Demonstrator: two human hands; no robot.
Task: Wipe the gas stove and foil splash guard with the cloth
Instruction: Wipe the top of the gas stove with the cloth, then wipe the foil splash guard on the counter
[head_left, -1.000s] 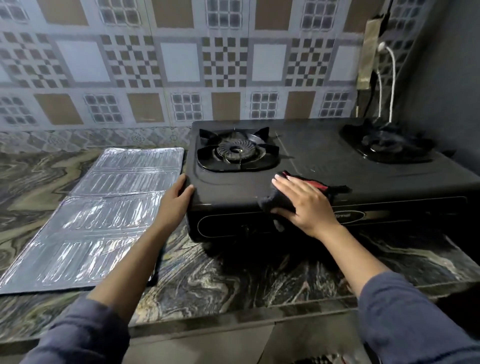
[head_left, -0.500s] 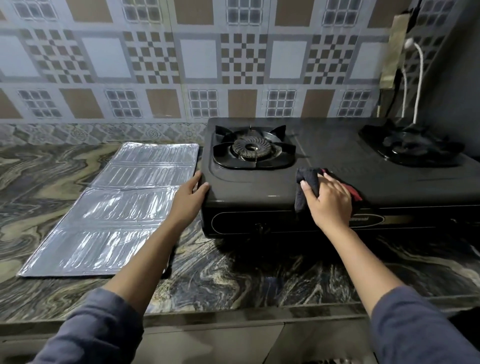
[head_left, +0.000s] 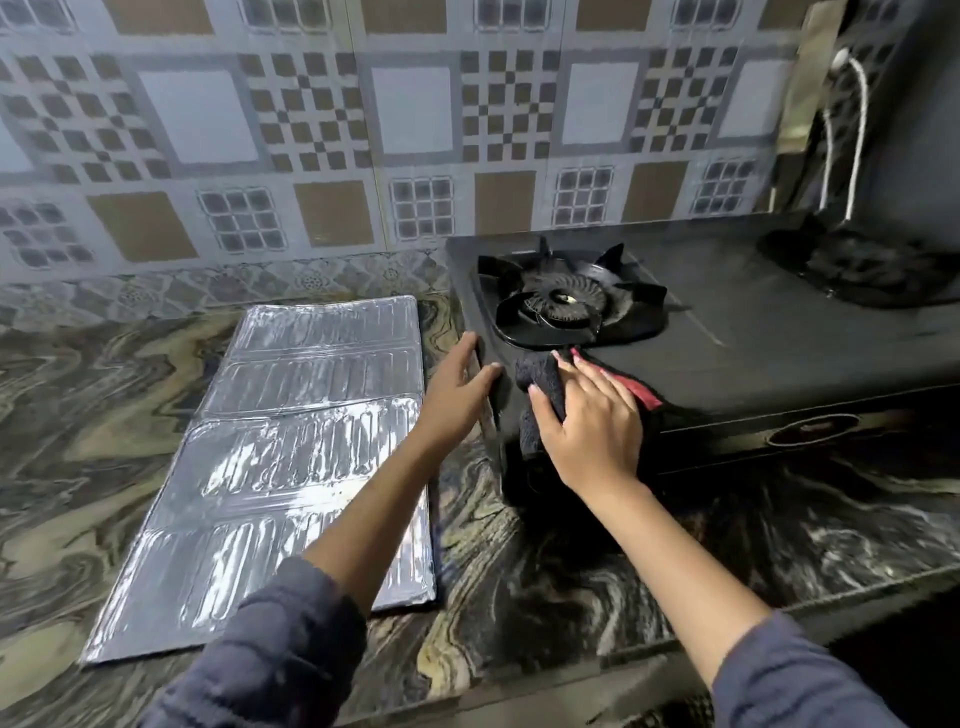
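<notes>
Our right hand has its fingers clamped on the cloth at the stove corner, and our left hand, fingers flat, is nearer the foil splash guard on the left.

Black rectangular gas stove: smooth, matt metal top. Silver rectangular foil splash guard: glossy, ribbed, creased. Black pile cloth with red edge, under my right hand: soft, fuzzy, matt. Marble-patterned table: polished stone look, glossy.

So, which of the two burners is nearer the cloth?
The burner just behind the cloth, on the foil guard's side; the other sits by the white cable.
</notes>
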